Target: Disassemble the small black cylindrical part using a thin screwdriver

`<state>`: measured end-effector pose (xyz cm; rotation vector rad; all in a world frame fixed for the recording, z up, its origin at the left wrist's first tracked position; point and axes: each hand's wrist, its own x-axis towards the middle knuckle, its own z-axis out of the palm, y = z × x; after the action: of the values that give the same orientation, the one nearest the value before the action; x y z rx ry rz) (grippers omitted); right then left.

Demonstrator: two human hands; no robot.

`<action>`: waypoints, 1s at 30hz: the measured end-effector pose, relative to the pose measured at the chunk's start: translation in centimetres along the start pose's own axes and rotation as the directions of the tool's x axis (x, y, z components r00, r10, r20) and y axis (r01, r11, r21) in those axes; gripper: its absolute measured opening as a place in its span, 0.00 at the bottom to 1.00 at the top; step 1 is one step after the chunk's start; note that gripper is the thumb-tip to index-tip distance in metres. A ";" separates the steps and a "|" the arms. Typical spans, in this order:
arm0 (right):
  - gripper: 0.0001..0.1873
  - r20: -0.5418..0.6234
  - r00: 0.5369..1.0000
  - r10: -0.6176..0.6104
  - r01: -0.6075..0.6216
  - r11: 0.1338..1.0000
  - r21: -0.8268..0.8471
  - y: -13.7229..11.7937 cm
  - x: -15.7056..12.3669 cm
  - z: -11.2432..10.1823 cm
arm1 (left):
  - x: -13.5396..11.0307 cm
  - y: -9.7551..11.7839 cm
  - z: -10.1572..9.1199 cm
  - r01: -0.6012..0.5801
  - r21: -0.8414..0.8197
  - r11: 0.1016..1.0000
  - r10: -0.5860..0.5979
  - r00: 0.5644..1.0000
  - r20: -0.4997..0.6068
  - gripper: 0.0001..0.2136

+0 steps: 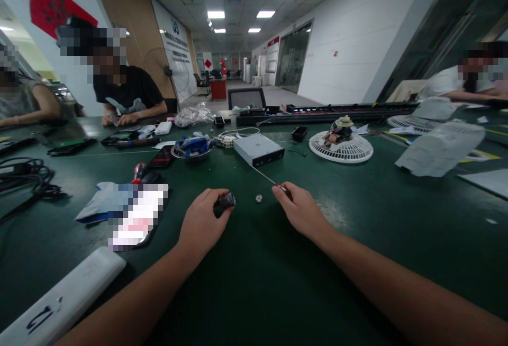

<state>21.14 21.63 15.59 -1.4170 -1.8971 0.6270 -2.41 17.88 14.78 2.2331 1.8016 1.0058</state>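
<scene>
My left hand (202,221) is closed round a small dark cylindrical part (225,201) just above the green table (254,282). My right hand (301,209) pinches the red-tipped handle of a thin screwdriver (265,176), whose long shaft slants up and left toward a grey metal box (259,149). A tiny white piece (259,198) lies on the table between the two hands.
A white fan grille with a motor (340,145) lies at the right, a grey cover (440,147) beyond it. A metal bowl with blue parts (192,147), a red-handled tool (138,171), black cables (24,176) and a white bar (59,298) sit left. Other people work at the far side.
</scene>
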 end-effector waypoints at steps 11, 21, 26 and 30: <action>0.04 0.231 0.931 -0.283 0.315 0.943 -0.112 0.1 -0.2 0.8 | -0.2 0.3 0.2 -0.118 -0.006 0.993 0.118 0.987 0.105 0.13; 0.11 0.148 0.970 -0.192 0.202 0.978 -0.055 0.0 -0.2 0.7 | -0.6 0.7 0.2 -0.166 -0.025 0.986 0.167 0.959 0.229 0.14; 0.07 0.213 0.976 -0.036 0.030 0.999 0.031 0.0 -0.4 0.8 | -0.7 0.9 0.1 -0.214 -0.018 0.977 0.209 0.930 0.301 0.16; 0.03 0.198 0.978 -0.071 0.038 0.986 0.165 -0.8 -1.0 0.7 | -0.7 1.0 0.1 -0.262 -0.028 0.965 0.257 0.912 0.320 0.15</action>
<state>20.26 20.45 15.47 -1.2333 -1.9854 0.9063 -1.57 17.01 14.89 2.5175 1.4095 0.6092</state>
